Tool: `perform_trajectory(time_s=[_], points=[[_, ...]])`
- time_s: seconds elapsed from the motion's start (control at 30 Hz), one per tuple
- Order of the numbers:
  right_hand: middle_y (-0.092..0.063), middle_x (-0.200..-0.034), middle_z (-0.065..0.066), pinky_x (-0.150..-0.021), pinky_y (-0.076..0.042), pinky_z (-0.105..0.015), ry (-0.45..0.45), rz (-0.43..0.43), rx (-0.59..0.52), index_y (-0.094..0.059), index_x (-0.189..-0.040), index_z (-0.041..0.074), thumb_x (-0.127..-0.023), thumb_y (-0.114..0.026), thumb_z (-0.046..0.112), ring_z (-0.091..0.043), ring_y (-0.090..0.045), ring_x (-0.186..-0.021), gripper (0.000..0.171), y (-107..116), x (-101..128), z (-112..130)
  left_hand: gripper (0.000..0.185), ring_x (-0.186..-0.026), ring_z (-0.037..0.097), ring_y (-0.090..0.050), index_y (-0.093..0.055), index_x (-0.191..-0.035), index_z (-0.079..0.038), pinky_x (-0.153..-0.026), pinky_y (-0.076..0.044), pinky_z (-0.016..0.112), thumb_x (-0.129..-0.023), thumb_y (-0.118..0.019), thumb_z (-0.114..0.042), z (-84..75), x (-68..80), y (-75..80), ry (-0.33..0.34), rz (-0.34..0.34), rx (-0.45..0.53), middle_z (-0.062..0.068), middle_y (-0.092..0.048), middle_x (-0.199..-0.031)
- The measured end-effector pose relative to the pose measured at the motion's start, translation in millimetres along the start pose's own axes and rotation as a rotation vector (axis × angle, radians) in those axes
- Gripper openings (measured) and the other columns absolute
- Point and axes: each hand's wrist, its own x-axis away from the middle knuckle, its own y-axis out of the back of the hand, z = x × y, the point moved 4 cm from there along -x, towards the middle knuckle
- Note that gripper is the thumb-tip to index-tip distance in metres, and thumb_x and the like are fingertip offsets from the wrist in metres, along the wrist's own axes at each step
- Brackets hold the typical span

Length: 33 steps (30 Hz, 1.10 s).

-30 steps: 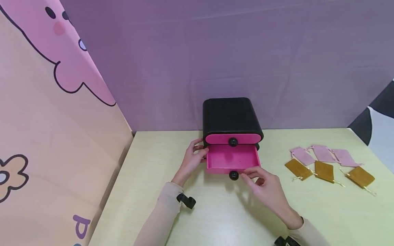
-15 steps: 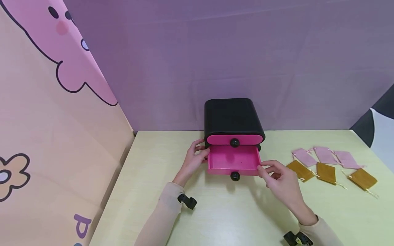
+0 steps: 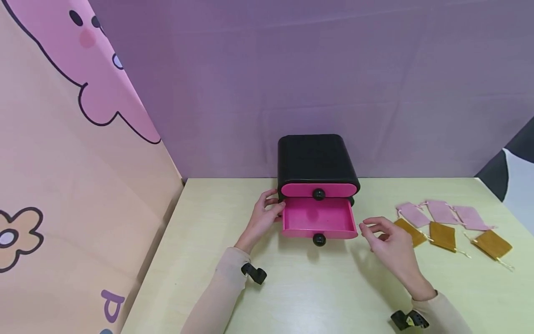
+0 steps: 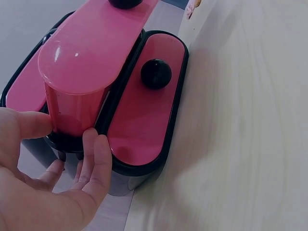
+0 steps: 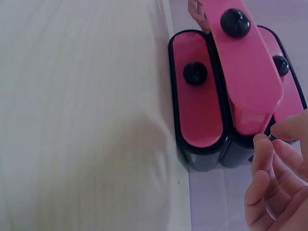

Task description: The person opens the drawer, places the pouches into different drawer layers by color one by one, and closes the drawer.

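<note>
Left hand (image 3: 262,218) braces the drawer box (image 3: 315,160), steadying it; right hand (image 3: 390,243) hovers loose-fingered, gripping nothing, beside the pulled-out drawer (image 3: 319,219).

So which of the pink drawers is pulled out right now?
The middle drawer, the one just under the shut top drawer. It juts toward the person with its pink inside showing, while the bottom drawer sits flush in the black chest.
</note>
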Motion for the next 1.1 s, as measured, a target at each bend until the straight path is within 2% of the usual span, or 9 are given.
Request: perform_trajectory(time_s=[0.2,0.37,0.5,0.73,0.9,1.0,1.1], points=[[-0.081,-0.104,-0.017,-0.051,-0.044,-0.022,-0.041,0.012,0.049,-0.078,-0.115,0.008,-0.102,-0.072,0.027,-0.002,-0.062,-0.053,0.024,6.9,-3.6,-10.7,0.058,-0.094,0.018,-0.069,-0.044,-0.159,-0.013,-0.102,-0.060,0.054,-0.105,-0.065,-0.022,0.8,-0.4,-0.9,-0.005,-0.003,0.003,0.024,-0.053,-0.146],[-0.081,-0.108,-0.018,-0.057,-0.045,-0.022,-0.052,0.004,0.113,-0.078,-0.115,0.006,-0.103,-0.069,0.028,0.001,-0.063,-0.056,0.026,14.2,-4.9,-20.0,0.058,-0.094,0.018,-0.069,-0.044,-0.159,-0.014,-0.104,-0.059,0.055,-0.105,-0.065,-0.022,0.1,-0.3,-0.8,0.001,-0.002,-0.003,0.024,-0.052,-0.147],[-0.080,-0.110,-0.021,-0.058,-0.044,-0.023,-0.051,0.017,0.125,-0.078,-0.117,0.004,-0.104,-0.068,0.029,0.001,-0.063,-0.057,0.030,19.1,-7.3,-26.2,0.058,-0.093,0.018,-0.069,-0.044,-0.159,-0.013,-0.104,-0.059,0.056,-0.105,-0.065,-0.021,-1.0,0.5,-0.8,0.002,-0.006,0.003,0.024,-0.052,-0.146],[-0.077,-0.120,-0.025,-0.056,-0.042,-0.028,-0.110,0.100,0.155,-0.074,-0.128,0.003,-0.106,-0.064,0.036,-0.009,-0.068,-0.060,0.041,24.6,-8.5,-37.6,0.058,-0.095,0.019,-0.069,-0.044,-0.158,-0.013,-0.104,-0.059,0.056,-0.105,-0.065,-0.021,-1.5,0.2,-0.8,0.000,-0.005,0.005,0.024,-0.052,-0.146],[-0.080,-0.108,-0.022,-0.054,-0.040,-0.030,-0.147,0.124,0.183,-0.072,-0.132,0.002,-0.107,-0.062,0.040,-0.015,-0.071,-0.062,0.046,30.1,-10.0,-45.6,0.058,-0.096,0.019,-0.070,-0.044,-0.158,-0.013,-0.102,-0.060,0.054,-0.105,-0.065,-0.023,-0.5,-1.2,0.1,-0.001,-0.006,0.000,0.024,-0.053,-0.146],[-0.081,-0.096,-0.017,-0.057,-0.040,-0.030,-0.166,0.139,0.207,-0.071,-0.132,0.002,-0.107,-0.061,0.041,-0.013,-0.070,-0.062,0.047,34.2,-11.1,-51.3,0.059,-0.095,0.018,-0.070,-0.044,-0.159,-0.013,-0.100,-0.061,0.052,-0.105,-0.065,-0.023,-0.7,-0.5,0.2,0.000,-0.006,0.000,0.024,-0.053,-0.146],[-0.081,-0.102,-0.020,-0.058,-0.042,-0.030,-0.189,0.162,0.224,-0.072,-0.132,0.002,-0.107,-0.060,0.042,-0.011,-0.068,-0.065,0.048,37.1,-11.3,-57.4,0.059,-0.092,0.017,-0.070,-0.044,-0.159,-0.013,-0.099,-0.062,0.050,-0.105,-0.066,-0.023,-1.0,0.5,0.3,0.001,-0.005,-0.004,0.023,-0.053,-0.145]])
